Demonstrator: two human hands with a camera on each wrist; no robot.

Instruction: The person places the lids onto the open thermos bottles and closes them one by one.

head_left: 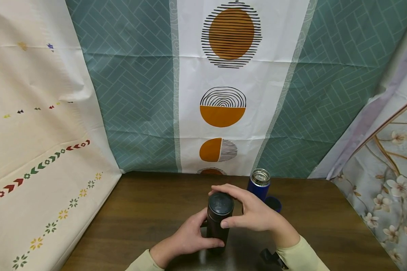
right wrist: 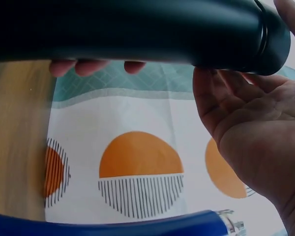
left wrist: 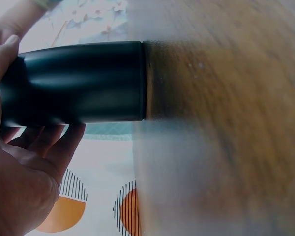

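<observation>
A black thermos point(head_left: 218, 226) stands upright on the wooden table with its round lid point(head_left: 221, 204) on top. My left hand point(head_left: 193, 235) grips the body from the left, thumb in front and fingers behind; in the left wrist view these fingers point(left wrist: 64, 147) curl along its side. From the right, my right hand point(head_left: 254, 210) holds the thermos at the lid, thumb on the near side and fingers over the far side. The right wrist view shows a thin seam below the lid point(right wrist: 278, 42).
Behind my right hand stands a blue thermos point(head_left: 256, 190) without a lid, its steel mouth point(head_left: 260, 176) showing. A dark blue lid point(head_left: 273, 203) lies beside it. Patterned cloth point(head_left: 142, 94) hangs along the table's back edge, with more cloth on both sides.
</observation>
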